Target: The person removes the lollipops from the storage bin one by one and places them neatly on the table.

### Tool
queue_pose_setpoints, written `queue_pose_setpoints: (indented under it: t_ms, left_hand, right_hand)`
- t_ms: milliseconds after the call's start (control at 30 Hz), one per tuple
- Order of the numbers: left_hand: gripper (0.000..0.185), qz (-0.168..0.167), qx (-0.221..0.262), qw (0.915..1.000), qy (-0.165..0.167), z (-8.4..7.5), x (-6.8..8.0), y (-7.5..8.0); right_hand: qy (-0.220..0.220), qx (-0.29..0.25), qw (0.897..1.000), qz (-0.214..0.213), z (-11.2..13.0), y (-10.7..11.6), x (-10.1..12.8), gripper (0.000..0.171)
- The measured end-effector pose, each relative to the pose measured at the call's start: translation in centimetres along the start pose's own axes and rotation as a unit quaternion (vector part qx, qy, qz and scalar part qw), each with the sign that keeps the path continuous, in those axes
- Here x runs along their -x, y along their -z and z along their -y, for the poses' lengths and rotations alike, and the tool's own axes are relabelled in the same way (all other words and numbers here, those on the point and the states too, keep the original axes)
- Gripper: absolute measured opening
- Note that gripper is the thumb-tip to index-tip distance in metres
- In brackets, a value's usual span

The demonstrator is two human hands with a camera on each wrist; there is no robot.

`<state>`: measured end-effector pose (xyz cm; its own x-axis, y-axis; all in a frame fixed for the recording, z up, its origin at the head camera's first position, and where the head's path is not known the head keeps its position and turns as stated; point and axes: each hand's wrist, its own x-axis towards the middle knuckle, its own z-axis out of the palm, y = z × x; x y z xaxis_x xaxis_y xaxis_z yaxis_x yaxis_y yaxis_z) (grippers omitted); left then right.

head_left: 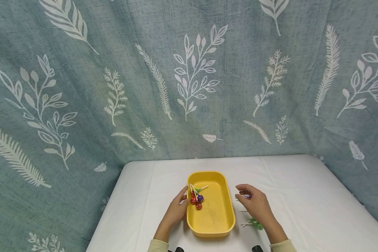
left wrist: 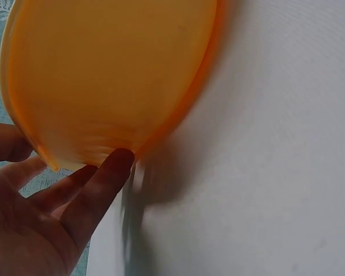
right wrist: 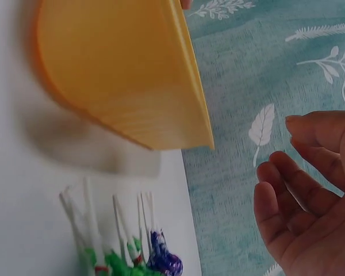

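A yellow tray stands on the white table, holding several lollipops in red, purple and green wrappers at its left side. My left hand rests against the tray's left wall; in the left wrist view its straight fingers touch the tray from outside. My right hand hovers just right of the tray, loosely curled and empty. Beneath it lie loose lollipops on the table: a purple one and green ones.
The white table stretches bare to the right and behind the tray. A grey-green curtain with white leaf prints hangs close behind and around the table's edges.
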<state>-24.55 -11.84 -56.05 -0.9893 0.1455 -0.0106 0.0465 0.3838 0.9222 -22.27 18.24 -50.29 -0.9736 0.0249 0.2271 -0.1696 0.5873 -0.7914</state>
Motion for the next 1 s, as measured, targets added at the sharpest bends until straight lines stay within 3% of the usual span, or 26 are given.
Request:
queue_pose_setpoints:
  t_ms: [367, 1000]
  left_hand:
    - [0.053, -0.001, 0.009, 0.9999, 0.014, 0.1, 0.0, 0.1]
    - [0.054, -0.002, 0.003, 1.0, -0.003, 0.1, 0.1, 0.0]
  right_hand:
    - [0.011, 0.001, 1.0, 0.013, 1.7, -1.5, -1.1, 0.028]
    - [0.017, 0.009, 0.998, 0.052, 3.7, -4.2, -3.8, 0.023]
